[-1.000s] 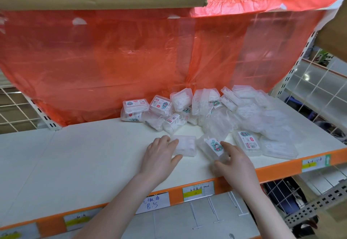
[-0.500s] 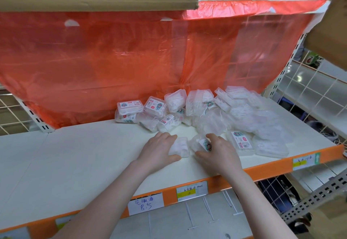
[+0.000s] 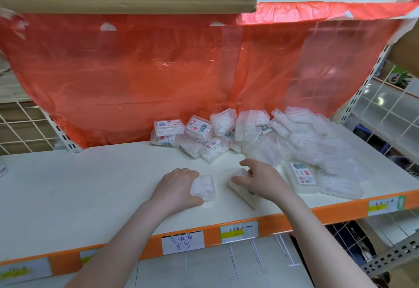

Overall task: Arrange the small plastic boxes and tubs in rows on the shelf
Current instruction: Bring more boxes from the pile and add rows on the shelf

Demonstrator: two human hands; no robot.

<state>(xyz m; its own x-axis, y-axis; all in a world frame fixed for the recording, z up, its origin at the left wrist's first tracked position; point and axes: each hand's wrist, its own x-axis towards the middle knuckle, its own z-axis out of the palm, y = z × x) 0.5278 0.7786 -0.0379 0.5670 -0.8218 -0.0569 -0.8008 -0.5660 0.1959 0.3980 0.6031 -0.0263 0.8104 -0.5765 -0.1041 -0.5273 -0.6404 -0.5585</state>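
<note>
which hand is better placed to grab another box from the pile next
Right. The right hand sits beside the pile of boxes, though it grips a box; the left hand lies farther off.

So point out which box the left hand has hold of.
The bare box under the left hand, alone on open shelf left of the pile; it shows no label.

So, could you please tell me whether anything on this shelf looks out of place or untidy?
Yes: the boxes at the back right lie in a loose heap, tilted and overlapping, not in rows. Only two sit apart near the front edge, one under the left hand and one under the right hand. Nothing looks spilled or broken.
</note>
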